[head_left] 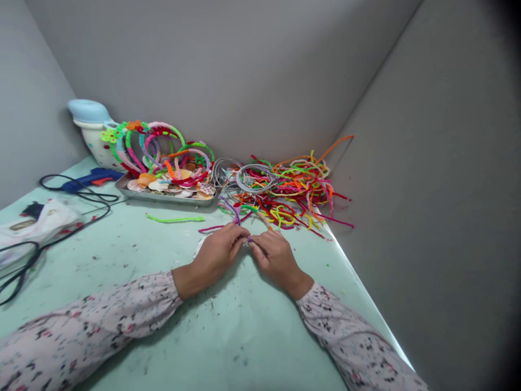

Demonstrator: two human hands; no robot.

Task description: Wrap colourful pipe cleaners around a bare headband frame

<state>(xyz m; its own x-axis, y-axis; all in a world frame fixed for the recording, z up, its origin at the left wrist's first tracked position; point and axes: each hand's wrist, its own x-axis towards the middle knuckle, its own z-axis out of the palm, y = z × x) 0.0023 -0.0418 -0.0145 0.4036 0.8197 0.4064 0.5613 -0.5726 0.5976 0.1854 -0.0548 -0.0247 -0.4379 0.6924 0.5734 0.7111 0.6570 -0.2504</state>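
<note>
My left hand (217,255) and my right hand (275,257) meet fingertip to fingertip on the pale green table (228,336). Both are closed in a pinch on a purple pipe cleaner (235,213), which curves up from my fingers toward a heap of coloured pipe cleaners (297,190) just behind them. A grey wire headband (254,176) lies at the heap's left side. Most of what sits between my fingertips is hidden.
A metal tray (163,196) at the back holds seashells and several wrapped headbands (157,146). A blue glue gun (91,178) with a black cord, scissors (18,271), a white bag (38,222), a lidded white jar (94,133) and a loose green pipe cleaner (175,219) lie left. Grey walls enclose the table.
</note>
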